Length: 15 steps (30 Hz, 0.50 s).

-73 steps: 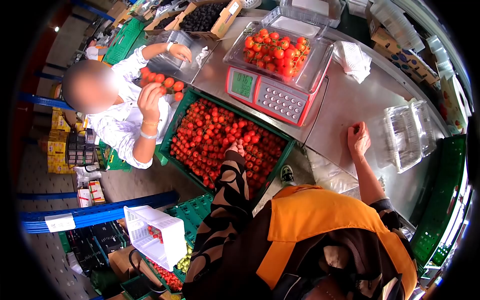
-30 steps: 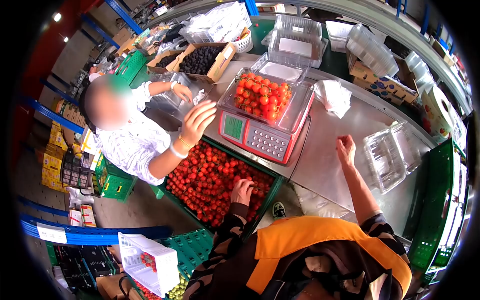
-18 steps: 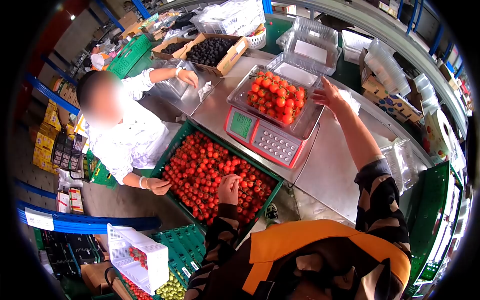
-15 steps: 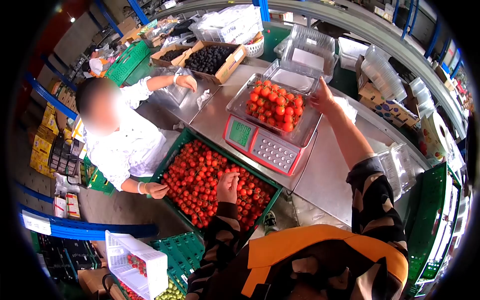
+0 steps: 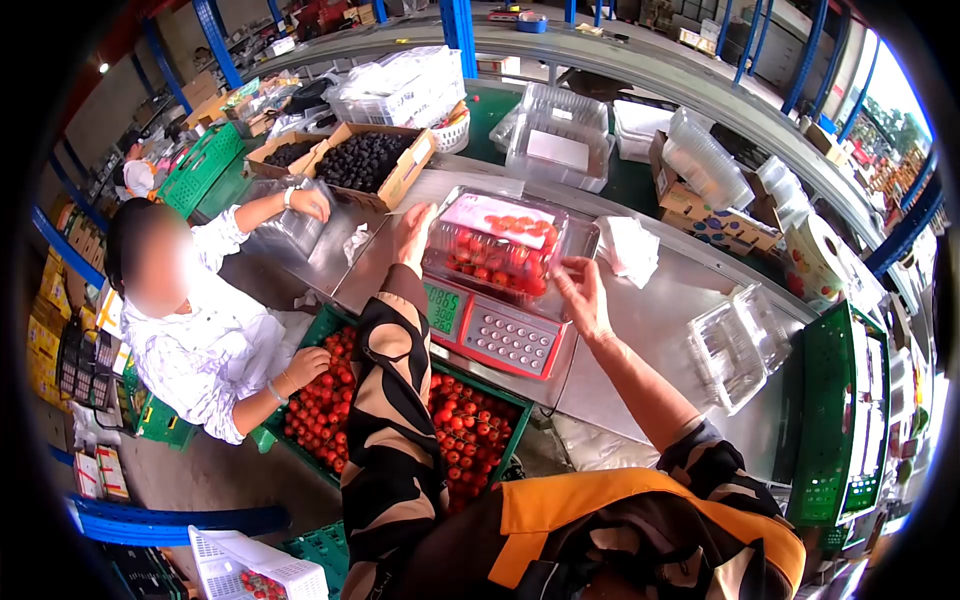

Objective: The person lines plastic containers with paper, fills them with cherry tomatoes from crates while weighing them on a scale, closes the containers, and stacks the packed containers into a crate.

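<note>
A clear plastic clamshell box point(image 5: 500, 245) of cherry tomatoes sits on the red-and-white digital scale point(image 5: 512, 338). Its lid lies over the tomatoes, with a printed label on top. My left hand point(image 5: 412, 236) grips the box's left edge, and my right hand point(image 5: 584, 296) has its fingers at the right edge. Below my left sleeve, a green crate point(image 5: 518, 412) is filled with loose cherry tomatoes point(image 5: 465, 430). Part of that crate is hidden by my arm.
A co-worker's hand point(image 5: 305, 368) is at the crate's left side. Cartons of dark grapes point(image 5: 365, 160) stand at the back left. Empty clear boxes point(image 5: 560, 125) are stacked behind the scale; another open box point(image 5: 738, 345) lies to the right, near crumpled white paper point(image 5: 628, 248).
The clamshell's lid has come down over the tomatoes. My left hand has moved from above the crate up to the box. The view has shifted, and the co-worker's lower hand has shifted slightly.
</note>
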Tool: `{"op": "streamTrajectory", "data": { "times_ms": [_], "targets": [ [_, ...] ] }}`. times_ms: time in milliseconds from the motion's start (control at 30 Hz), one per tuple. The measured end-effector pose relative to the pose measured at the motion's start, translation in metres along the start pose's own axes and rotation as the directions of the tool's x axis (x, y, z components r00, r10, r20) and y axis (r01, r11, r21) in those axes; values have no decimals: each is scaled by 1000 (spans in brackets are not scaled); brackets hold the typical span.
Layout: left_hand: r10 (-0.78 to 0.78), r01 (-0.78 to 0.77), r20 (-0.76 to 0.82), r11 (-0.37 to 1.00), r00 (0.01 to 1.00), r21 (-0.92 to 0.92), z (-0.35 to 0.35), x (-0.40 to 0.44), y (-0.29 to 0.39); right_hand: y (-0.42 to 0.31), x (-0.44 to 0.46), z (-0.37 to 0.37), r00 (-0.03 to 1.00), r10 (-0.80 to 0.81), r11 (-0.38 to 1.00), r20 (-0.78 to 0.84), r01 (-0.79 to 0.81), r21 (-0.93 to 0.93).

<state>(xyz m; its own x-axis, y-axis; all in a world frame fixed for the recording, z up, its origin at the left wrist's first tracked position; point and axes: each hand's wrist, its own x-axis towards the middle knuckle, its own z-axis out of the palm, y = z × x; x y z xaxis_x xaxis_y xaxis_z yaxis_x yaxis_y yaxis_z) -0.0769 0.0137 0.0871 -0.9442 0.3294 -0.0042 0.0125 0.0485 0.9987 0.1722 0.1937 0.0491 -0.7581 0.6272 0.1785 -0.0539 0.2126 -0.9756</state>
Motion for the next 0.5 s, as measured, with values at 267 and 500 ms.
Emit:
{"op": "streamTrajectory", "data": {
  "times_ms": [267,500],
  "targets": [
    [19,-37,292,998,956,55,-1,40,-46,0,-14,13,983,-184,967,11,183,-177],
    [25,-43,260,997,965,66,6,34,-53,6,-6,43,945,-171,915,-279,47,-401]
  ]
}}
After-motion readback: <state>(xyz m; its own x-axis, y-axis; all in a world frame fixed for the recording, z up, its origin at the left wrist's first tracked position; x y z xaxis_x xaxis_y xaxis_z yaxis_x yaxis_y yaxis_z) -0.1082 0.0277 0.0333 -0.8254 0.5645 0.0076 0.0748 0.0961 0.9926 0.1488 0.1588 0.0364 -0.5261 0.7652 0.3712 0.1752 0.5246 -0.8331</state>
